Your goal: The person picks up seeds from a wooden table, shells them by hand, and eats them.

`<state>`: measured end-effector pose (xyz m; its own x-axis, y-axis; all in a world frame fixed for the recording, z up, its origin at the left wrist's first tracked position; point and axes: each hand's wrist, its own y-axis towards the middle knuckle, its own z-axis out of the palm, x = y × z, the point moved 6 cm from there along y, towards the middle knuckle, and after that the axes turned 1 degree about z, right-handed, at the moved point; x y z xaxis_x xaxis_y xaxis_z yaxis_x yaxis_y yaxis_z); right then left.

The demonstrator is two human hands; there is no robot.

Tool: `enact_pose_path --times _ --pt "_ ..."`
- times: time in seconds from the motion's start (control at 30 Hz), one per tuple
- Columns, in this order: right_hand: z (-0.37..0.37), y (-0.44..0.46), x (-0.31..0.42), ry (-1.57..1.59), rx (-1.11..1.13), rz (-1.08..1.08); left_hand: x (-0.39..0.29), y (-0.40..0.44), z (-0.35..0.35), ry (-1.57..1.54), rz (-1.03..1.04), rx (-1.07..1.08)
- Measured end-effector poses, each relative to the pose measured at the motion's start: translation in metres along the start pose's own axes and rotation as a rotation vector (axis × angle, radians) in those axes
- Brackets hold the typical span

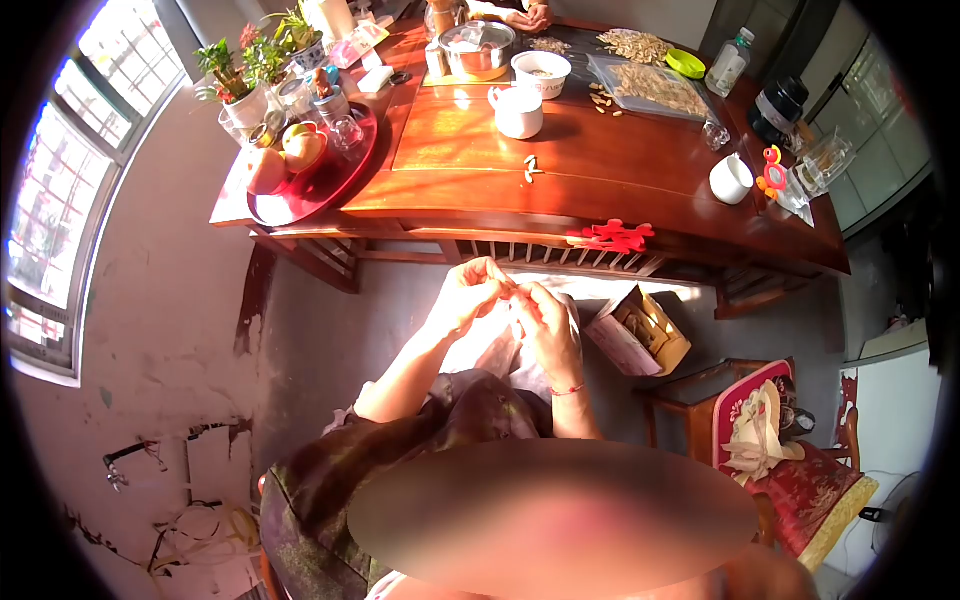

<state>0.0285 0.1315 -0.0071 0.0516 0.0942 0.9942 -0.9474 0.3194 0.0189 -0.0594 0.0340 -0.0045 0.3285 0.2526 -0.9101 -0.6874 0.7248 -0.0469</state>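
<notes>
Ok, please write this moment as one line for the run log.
left hand, right hand: fingertips together above lap | any held item: too small to identify | on wooden table: white mug, pale pieces

lettering on white bowl (541, 87) — too small to read, bottle label (729, 72) — likewise illegible

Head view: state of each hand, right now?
Left hand: closed in a pinch; anything held is too small to tell.
Right hand: also pinched closed, close by the left; contents cannot be told.
</notes>
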Motion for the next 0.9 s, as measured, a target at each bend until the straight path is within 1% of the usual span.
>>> enact_pose_path --times 0.03,0.07,0.13,0.17,0.23,0.27,0.3,0.4,0.43,0.5,0.63,0.7,0.77,0.8,0.87,0.9 --pt "0.000 0.001 0.006 -0.165 -0.022 -0.065 0.001 0.001 -0.002 -0.020 0.006 -0.029" --pt "-0.001 0.000 0.010 -0.164 -0.024 -0.068 0.002 0.001 -0.002 -0.018 0.007 -0.027" --pt "0.001 -0.004 0.037 -0.417 -0.078 -0.218 0.001 0.002 -0.002 -0.026 0.046 -0.034" --pt "0.002 -0.002 0.033 -0.416 -0.080 -0.215 0.000 0.003 -0.001 -0.026 0.041 -0.033" --pt "0.005 -0.003 0.028 -0.512 -0.142 -0.371 -0.003 0.001 0.001 -0.024 0.057 -0.068" --pt "0.006 -0.003 0.027 -0.468 -0.137 -0.328 -0.009 -0.001 0.007 -0.030 0.051 -0.113" --pt "0.009 -0.005 0.025 -0.466 -0.138 -0.333 -0.006 -0.003 0.006 -0.026 0.055 -0.112" --pt "0.011 -0.006 0.031 -0.527 -0.254 -0.458 0.004 -0.004 0.004 -0.188 -0.075 -0.146" --pt "0.010 -0.006 0.032 -0.528 -0.253 -0.456 0.003 -0.004 0.005 -0.190 -0.076 -0.147" --pt "0.007 -0.004 0.035 -0.430 -0.243 -0.368 -0.001 -0.006 0.009 -0.124 -0.052 -0.162" --pt "0.005 -0.003 0.043 -0.420 -0.234 -0.386 -0.002 -0.006 0.008 -0.049 -0.039 -0.177" --pt "0.003 -0.003 0.038 -0.418 -0.258 -0.406 -0.001 -0.007 0.007 -0.081 -0.062 -0.155" --pt "-0.001 0.000 0.019 -0.194 -0.188 -0.184 0.001 -0.007 0.005 -0.111 -0.084 -0.134" --pt "-0.003 0.000 0.016 -0.194 -0.189 -0.181 0.001 -0.008 0.004 -0.112 -0.086 -0.123" --pt "-0.004 0.002 0.006 -0.069 -0.148 -0.091 0.003 -0.006 0.003 -0.112 -0.089 -0.111" --pt "-0.004 0.002 0.003 -0.069 -0.148 -0.090 0.003 -0.005 0.002 -0.082 -0.065 -0.119"
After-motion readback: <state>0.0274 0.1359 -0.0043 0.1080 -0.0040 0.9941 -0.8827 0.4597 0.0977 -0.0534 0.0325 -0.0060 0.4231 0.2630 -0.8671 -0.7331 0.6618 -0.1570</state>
